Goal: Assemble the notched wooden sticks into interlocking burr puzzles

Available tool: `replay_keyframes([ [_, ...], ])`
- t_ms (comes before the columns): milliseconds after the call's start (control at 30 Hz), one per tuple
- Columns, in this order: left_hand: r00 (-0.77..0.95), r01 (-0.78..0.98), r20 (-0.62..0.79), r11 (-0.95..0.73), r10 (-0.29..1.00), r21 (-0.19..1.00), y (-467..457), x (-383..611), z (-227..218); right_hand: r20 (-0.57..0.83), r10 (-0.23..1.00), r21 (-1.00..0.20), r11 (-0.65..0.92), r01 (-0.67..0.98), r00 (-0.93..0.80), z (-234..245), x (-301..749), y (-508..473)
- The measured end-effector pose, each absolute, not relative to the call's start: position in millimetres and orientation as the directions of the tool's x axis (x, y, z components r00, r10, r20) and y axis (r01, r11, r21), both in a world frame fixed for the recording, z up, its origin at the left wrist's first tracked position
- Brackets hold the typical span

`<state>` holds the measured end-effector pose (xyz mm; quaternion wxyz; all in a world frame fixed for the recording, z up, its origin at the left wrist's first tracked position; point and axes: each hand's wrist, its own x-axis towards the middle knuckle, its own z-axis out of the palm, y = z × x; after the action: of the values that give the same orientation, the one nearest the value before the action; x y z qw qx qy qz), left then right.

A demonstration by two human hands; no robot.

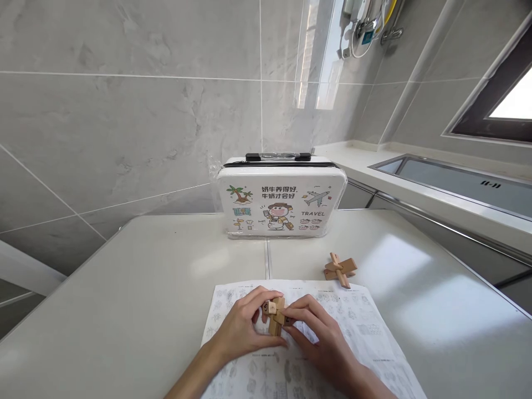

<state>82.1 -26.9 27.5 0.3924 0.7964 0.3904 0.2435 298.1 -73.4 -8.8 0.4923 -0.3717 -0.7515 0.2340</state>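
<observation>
A small wooden interlocking puzzle [276, 317] made of crossed blocks, some with dark marks on their ends, is held between both hands above a printed sheet. My left hand [245, 321] curls round its left side, fingers over the top and thumb below. From the right, my right hand [318, 332] pinches a block with thumb and fingertips. Under the hands lies the white paper sheet [349, 338] with rows of small grey diagrams. A second wooden puzzle [341, 270], star-like with crossed sticks, rests at the sheet's far right edge, apart from the hands.
A white cartoon-printed case [282, 202] in clear plastic stands upright at the back of the white table [137, 293], against the tiled wall [145, 133]. To the right is a counter with a sink [453, 180]; a window [499, 111] is beyond it.
</observation>
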Motion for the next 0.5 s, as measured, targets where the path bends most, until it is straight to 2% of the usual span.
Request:
replay_keyframes([
  [267,0.519,0.361,0.120,-0.344,0.847,0.867,-23,79,25,0.475,0.865,-0.759,0.494,0.424,-0.159,-1,300,-70],
  [500,0.552,0.316,0.111,-0.331,0.827,0.889,-22,79,29,0.266,0.935,-0.856,0.341,0.388,-0.234,2,303,-67],
])
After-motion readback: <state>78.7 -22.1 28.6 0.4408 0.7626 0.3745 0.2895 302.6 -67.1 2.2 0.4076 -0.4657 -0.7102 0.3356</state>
